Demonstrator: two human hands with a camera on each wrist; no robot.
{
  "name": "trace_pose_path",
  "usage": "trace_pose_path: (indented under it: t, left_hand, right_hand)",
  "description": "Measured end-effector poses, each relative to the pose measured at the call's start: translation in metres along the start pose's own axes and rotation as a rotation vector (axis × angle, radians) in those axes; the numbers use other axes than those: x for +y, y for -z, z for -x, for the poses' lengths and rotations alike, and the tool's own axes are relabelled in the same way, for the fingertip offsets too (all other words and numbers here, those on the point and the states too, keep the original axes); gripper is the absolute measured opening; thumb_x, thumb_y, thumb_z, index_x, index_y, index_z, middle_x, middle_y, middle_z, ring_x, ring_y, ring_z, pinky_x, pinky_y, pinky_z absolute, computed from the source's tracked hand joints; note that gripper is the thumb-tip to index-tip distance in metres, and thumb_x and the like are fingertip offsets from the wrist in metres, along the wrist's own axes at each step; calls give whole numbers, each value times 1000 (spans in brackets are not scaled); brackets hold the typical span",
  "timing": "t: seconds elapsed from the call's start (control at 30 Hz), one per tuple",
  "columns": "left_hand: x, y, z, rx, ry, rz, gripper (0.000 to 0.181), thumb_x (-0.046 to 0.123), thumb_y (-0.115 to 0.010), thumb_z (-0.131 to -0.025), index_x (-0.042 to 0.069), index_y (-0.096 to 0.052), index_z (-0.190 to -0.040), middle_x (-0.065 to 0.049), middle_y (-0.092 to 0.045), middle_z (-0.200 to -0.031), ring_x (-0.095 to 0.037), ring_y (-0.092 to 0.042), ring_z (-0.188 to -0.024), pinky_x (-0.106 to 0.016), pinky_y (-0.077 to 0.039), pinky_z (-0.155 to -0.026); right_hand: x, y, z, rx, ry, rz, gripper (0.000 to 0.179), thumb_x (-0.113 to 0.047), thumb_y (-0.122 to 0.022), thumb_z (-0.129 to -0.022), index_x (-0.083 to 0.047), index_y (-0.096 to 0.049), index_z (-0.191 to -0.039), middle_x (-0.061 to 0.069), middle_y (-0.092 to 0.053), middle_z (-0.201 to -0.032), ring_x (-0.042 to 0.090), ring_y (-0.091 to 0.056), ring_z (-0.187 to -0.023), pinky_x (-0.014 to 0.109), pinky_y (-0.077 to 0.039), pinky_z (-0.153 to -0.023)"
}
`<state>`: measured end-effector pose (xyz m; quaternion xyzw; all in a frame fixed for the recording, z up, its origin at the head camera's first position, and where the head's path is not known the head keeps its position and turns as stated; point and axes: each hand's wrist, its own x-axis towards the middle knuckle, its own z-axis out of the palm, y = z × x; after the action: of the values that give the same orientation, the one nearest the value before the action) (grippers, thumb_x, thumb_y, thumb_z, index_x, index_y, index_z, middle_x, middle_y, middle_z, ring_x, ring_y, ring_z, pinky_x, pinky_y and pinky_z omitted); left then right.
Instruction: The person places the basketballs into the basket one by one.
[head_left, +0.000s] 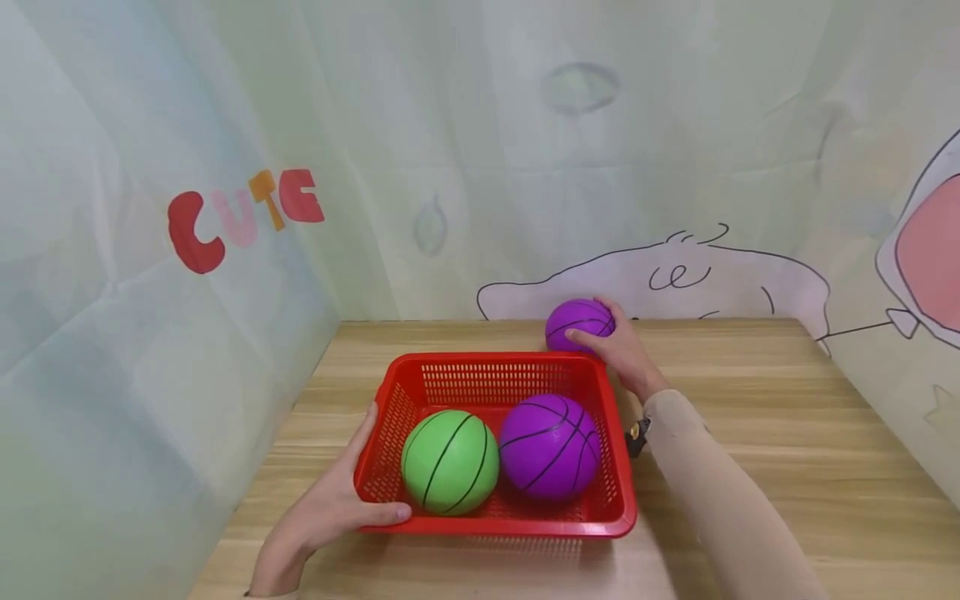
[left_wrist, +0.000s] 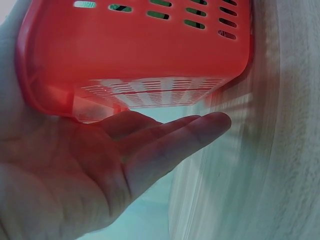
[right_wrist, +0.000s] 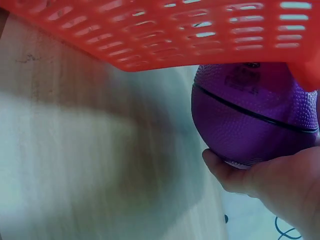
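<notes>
A red plastic basket with slotted sides stands on the wooden table. Inside it, a green ball with black lines lies on the left, and a purple ball lies on the right. My left hand grips the basket's near left corner, thumb over the front rim; in the left wrist view its fingers stretch along the outside. Behind the far right corner, my right hand holds a smaller-looking purple ball. The right wrist view shows this ball beside the basket wall, partly hidden by it.
The wooden tabletop extends to the right of the basket and left of it. Printed fabric walls rise at the back and both sides. A dark band-like item is at my right wrist.
</notes>
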<state>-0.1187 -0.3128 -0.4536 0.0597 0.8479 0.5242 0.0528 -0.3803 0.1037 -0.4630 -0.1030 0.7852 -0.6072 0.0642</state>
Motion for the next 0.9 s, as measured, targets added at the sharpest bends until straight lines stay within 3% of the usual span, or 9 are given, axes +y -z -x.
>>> trace_pose_path:
  t: [0.1,0.17,0.37,0.43,0.57,0.77,0.9]
  left_hand:
    - [0,-2,0,1,2,-6,143,25,-100,-81,27,2,-181,-10,-2,-188,-44,-22,-167,-58,-34,-124]
    - [-1,-2,0,-2,-2,-1,143,25,-100,-81,26,3,-181,-10,-1,-188,-44,-22,-167,-61,-32,-124]
    - [-2,-1,-1,-4,-20,8,144,24,-100,-81,27,3,-181,-9,0,-188,-43,-22,-167,-36,-37,-122]
    - [-1,0,-2,-2,-27,3,144,25,-100,-81,26,4,-181,-10,0,-188,-44,-21,-167,-41,-36,-124]
    - [1,2,-2,-3,-41,-6,145,23,-100,-81,23,5,-181,-13,0,-188,-47,-20,-167,-65,-28,-125]
    - [2,2,-1,-2,-27,-21,144,23,-100,-81,23,4,-181,-13,0,-188,-45,-20,-167,-62,-30,-126]
    - [2,2,-2,-3,-40,-12,144,21,-100,-81,19,4,-180,-16,0,-187,-48,-22,-166,-67,-27,-125]
  right_hand:
    - [-3,4,0,17,18,-10,104,-39,-84,-100,-26,-18,-179,25,-32,-176,52,-41,-156,69,-41,-123]
    - [-6,7,0,26,26,-13,104,-38,-84,-99,-25,-19,-179,25,-33,-176,52,-41,-156,69,-41,-123]
    - [-19,16,-1,57,66,-23,105,-34,-85,-98,-27,-20,-179,24,-32,-177,51,-41,-157,68,-41,-124]
    - [-25,19,0,67,74,-24,104,-34,-86,-97,-29,-21,-179,22,-32,-177,50,-40,-157,68,-41,-124]
    - [-38,24,1,85,104,-18,104,-34,-86,-96,-31,-23,-178,21,-32,-177,49,-41,-156,67,-42,-123]
    - [-62,27,7,96,174,-2,104,-32,-88,-95,-31,-25,-178,19,-33,-176,47,-42,-155,67,-46,-120]
    - [-81,29,14,106,209,-3,102,-31,-89,-93,-33,-29,-176,17,-35,-174,46,-45,-152,66,-47,-119]
